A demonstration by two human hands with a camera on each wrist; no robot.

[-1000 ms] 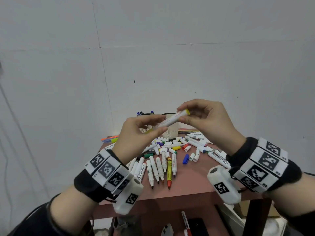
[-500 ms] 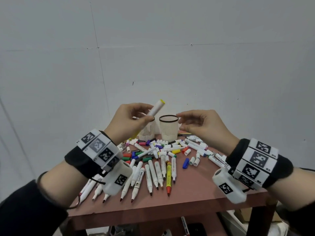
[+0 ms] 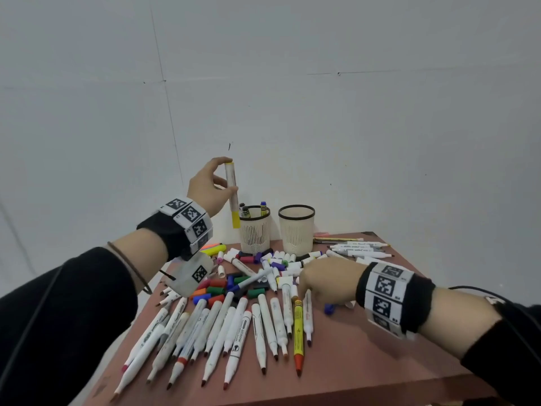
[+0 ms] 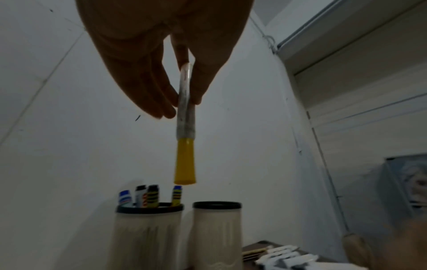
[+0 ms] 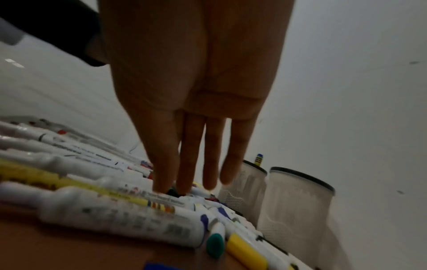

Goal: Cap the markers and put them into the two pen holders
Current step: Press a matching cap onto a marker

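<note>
My left hand (image 3: 227, 183) pinches a white marker (image 3: 232, 194) upright, its yellow cap (image 3: 235, 219) pointing down. It hangs just above and to the left of the left pen holder (image 3: 254, 232), which holds several capped markers. In the left wrist view the marker (image 4: 186, 127) hangs over that holder's rim (image 4: 148, 208). The right pen holder (image 3: 296, 230) shows nothing inside. My right hand (image 3: 304, 288) is down on the pile of uncapped markers (image 3: 263, 326), its straight fingers (image 5: 184, 164) touching the white barrels and holding nothing.
The small reddish table (image 3: 380, 361) is covered with a row of uncapped markers at the front and loose coloured caps (image 3: 228, 288) in the middle. More markers (image 3: 357, 249) lie at the back right. A white wall stands right behind the holders.
My right hand let go of the marker and dropped to the pile on the table. My left hand turned the marker upright, cap down, and carried it over beside the left holder.
</note>
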